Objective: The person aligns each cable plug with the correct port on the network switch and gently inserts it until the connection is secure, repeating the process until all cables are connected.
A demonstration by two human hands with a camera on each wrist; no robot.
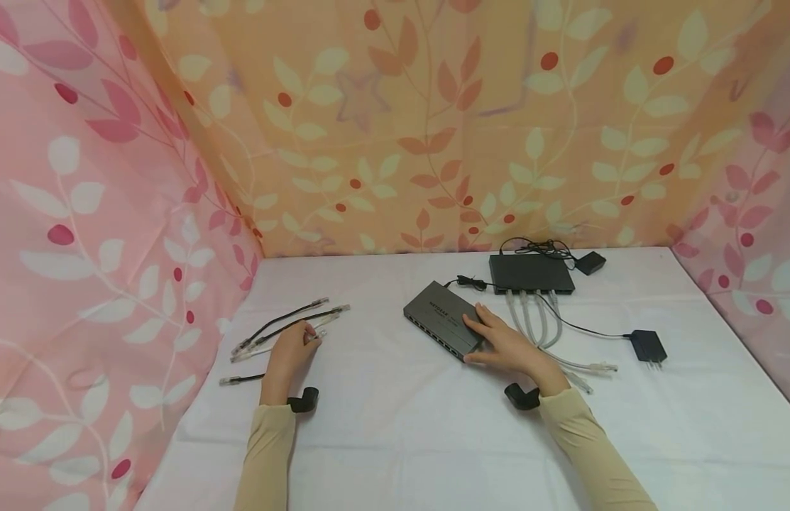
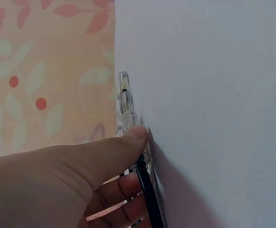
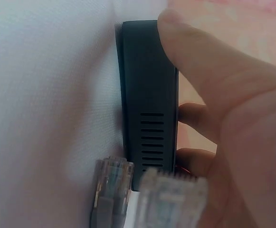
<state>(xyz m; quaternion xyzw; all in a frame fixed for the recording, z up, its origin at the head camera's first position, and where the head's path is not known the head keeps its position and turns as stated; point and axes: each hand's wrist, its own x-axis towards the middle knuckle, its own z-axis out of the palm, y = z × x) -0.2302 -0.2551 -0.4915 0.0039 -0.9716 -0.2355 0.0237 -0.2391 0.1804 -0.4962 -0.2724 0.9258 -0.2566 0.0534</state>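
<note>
My left hand [image 1: 291, 355] is over a group of short network cables at the left of the table. Thumb and fingers pinch a black network cable [image 2: 148, 194] close to its clear plug, in the left wrist view. More short network cables [image 1: 276, 317] lie just beyond the hand. My right hand [image 1: 506, 348] rests on the right end of a grey Netgear network switch [image 1: 438, 317]. Its fingers are spread over the top, with the thumb at the near corner. The vented end [image 3: 149, 95] of the switch shows in the right wrist view.
A black box [image 1: 530, 273] with grey network cables [image 1: 529, 319] plugged into its front stands at the back right. One black power adapter [image 1: 589, 262] lies beside it, another adapter [image 1: 649, 346] farther right. Loose clear plugs [image 3: 114, 180] lie close under the right wrist.
</note>
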